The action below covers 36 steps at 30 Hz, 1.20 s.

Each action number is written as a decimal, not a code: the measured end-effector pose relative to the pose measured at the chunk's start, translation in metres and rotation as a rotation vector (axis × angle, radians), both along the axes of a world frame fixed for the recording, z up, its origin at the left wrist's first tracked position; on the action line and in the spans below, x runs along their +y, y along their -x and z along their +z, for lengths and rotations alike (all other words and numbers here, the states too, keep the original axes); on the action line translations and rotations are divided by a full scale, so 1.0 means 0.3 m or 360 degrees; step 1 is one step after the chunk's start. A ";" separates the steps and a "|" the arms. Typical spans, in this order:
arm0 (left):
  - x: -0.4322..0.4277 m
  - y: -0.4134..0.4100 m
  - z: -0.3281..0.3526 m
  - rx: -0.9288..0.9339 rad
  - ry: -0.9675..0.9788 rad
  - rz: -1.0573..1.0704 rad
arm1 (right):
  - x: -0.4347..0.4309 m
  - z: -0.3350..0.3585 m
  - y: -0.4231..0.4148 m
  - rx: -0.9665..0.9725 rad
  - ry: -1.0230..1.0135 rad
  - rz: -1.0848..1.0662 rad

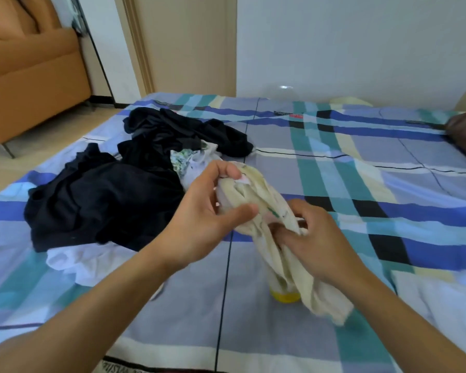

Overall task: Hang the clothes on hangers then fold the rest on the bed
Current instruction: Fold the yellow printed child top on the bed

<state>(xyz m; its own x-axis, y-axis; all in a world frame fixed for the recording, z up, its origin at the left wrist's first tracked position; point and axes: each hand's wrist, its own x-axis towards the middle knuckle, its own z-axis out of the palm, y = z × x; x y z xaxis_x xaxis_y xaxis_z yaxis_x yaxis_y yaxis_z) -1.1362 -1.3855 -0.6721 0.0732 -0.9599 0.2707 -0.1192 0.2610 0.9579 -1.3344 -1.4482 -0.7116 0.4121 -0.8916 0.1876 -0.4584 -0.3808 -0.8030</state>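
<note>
Low over the near part of the bed, spread with a blue, teal and cream plaid sheet (361, 162), I hold a crumpled cream cotton garment (269, 195) clear of the covers, likely so that I can find its edges and shake it open. Its yellow-trimmed end (285, 296) hangs towards the sheet; whether it touches is unclear. My right hand (318, 246) pinches the lower folds, while the fingers (228, 169) of my left hand (199, 219) curl round the upper bunch, thumb pressed against it.

Just left, a rumpled white cloth (78, 262) pokes from under a heap of dark navy clothes (113, 203), a green-printed white piece (182, 160) wedged at its right edge, all apparently awaiting sorting. No hanger shows. Far left, on the floor, stands an orange upholstered sofa (30, 65).
</note>
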 end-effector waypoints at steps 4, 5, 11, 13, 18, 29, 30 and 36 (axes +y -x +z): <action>-0.032 -0.026 -0.033 0.0132 -0.0237 0.0316 | -0.007 0.017 0.028 -0.0098 -0.0027 0.0022; -0.036 -0.032 -0.036 0.0141 -0.0289 0.0373 | -0.002 0.029 0.033 -0.0158 -0.0056 0.0016; -0.040 -0.027 -0.075 -0.0035 -0.0660 0.0367 | 0.021 0.083 0.035 -0.0911 -0.0726 -0.0097; -0.037 -0.012 -0.118 -0.0244 -0.0789 0.0239 | 0.023 0.101 0.035 -0.1205 -0.0932 -0.0160; -0.052 0.055 -0.249 -0.0671 -0.0726 0.0084 | 0.037 0.118 0.036 -0.1539 -0.1156 -0.0178; -0.071 0.133 -0.207 0.0390 -0.0988 -0.0007 | 0.017 0.086 0.141 0.0522 -0.0622 -0.0112; -0.068 0.129 -0.188 0.0521 -0.0983 0.0002 | 0.015 0.069 0.142 0.0694 -0.0562 -0.0116; -0.036 0.121 -0.116 0.0815 -0.0932 -0.0042 | 0.013 0.030 0.128 0.0711 -0.0533 -0.0065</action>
